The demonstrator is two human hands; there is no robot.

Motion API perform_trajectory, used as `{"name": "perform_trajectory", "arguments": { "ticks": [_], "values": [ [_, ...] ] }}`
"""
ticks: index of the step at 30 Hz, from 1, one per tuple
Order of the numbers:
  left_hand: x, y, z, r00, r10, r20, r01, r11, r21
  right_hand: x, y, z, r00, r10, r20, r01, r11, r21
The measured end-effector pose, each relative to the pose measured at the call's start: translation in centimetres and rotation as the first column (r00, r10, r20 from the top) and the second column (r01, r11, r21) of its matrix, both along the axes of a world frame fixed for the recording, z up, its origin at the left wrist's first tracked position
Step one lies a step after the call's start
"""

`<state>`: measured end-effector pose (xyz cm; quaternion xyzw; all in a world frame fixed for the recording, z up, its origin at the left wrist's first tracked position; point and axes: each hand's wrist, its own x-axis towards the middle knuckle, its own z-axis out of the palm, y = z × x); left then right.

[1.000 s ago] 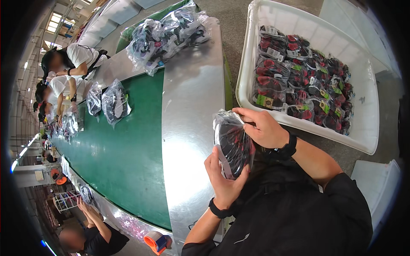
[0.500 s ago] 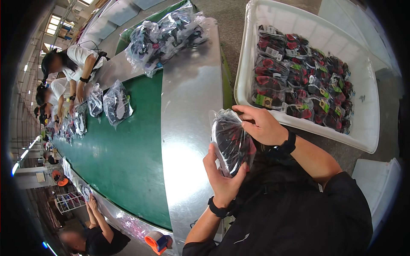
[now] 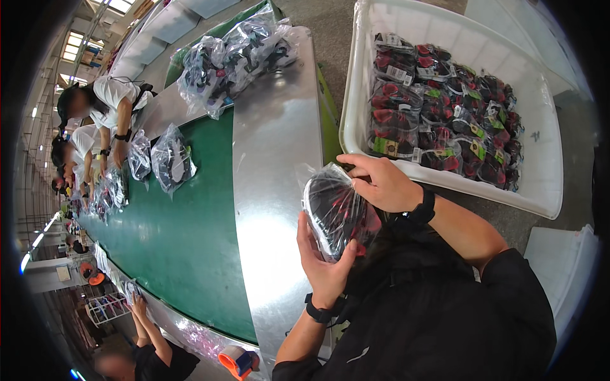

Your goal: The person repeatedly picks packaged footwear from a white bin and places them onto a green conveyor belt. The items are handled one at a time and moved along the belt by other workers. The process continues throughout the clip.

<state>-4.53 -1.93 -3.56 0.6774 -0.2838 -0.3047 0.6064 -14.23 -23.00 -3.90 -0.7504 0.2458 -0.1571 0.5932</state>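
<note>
Between my hands is a clear plastic bag with black-and-red shoes in it, a pale sole edge showing along its left side. My left hand cups the lower end, thumb on one side and fingers on the other. At the upper right, my right hand pinches the gathered plastic between thumb and fingers. The bag is held above the metal end plate of the work line, near my body. Right of it stands a white plastic tub with rows of similar bagged shoes.
Beyond the plate runs a green conveyor belt with bagged shoes on it. More bagged shoes are heaped at the far end. An orange-and-blue tape dispenser is at the near edge. Co-workers reach in from the left.
The bagged shoes have turned slightly, so more of their dark, red-marked face shows. Both hands keep their hold and have shifted a little left in the picture. The whole view has shifted slightly too.
</note>
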Motion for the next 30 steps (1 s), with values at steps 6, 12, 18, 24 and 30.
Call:
{"name": "perform_trajectory", "arguments": {
  "ticks": [6,12,18,24,30],
  "values": [
    [-0.2,-0.4,1.3,0.982,0.055,-0.181,-0.060,0.998,-0.019,-0.8,0.0,-2.2,0.990,-0.075,0.117,0.045,0.970,0.240],
    [0.0,-0.9,1.5,0.794,0.111,-0.598,-0.188,0.980,-0.067,-5.7,1.2,-3.8,0.998,0.065,-0.023,-0.046,0.875,0.482],
    [-2.0,-2.1,0.9,0.882,-0.046,-0.469,0.004,0.996,-0.091,-8.7,2.2,-4.4,0.992,-0.127,0.014,0.092,0.787,0.610],
    [-0.5,-1.0,1.6,0.929,-0.219,-0.299,0.209,0.976,-0.065,-13.9,-4.3,-4.7,0.851,-0.525,-0.011,0.300,0.469,0.831],
    [1.7,2.1,1.7,0.989,-0.049,-0.136,0.054,0.998,0.028,-18.3,-15.0,-5.9,0.594,-0.802,0.065,0.450,0.398,0.800]
  ]
}}
